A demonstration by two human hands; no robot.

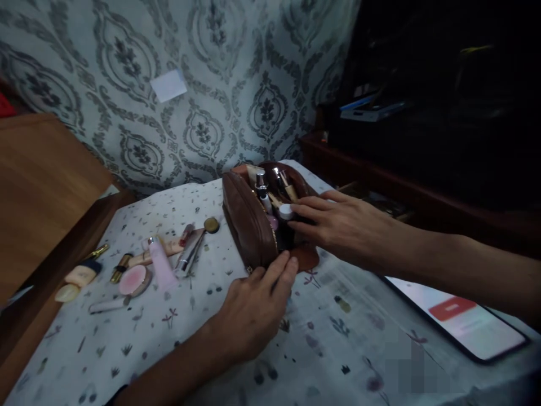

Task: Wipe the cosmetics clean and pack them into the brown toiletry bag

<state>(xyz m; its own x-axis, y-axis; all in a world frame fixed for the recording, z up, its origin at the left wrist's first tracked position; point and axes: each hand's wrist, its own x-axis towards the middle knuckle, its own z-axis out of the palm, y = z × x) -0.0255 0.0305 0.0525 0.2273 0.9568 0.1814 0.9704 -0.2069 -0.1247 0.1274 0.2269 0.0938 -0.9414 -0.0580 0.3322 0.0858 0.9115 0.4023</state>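
Observation:
A brown makeup bag (245, 217) stands unzipped on the cloth-covered table. Its near end is held by my left hand (257, 304), with the fingers bent over the edge by the zip. My right hand (338, 225) reaches into the opening from the right. Its fingertips are closed at a small jar with a white lid (286, 212); the thumb is hidden. Inside the bag, a silver-capped bottle (261, 179) and several brushes and tubes stand upright. A pinkish round item (273, 222) lies lower down, partly covered.
Left of the bag lie a pink tube (162, 265), a pink round compact (135, 280), a small round gold-brown item (211, 225) and several other cosmetics. A lit phone (460, 321) rests at the right. Behind is a patterned wall; a wooden panel (46, 192) stands left.

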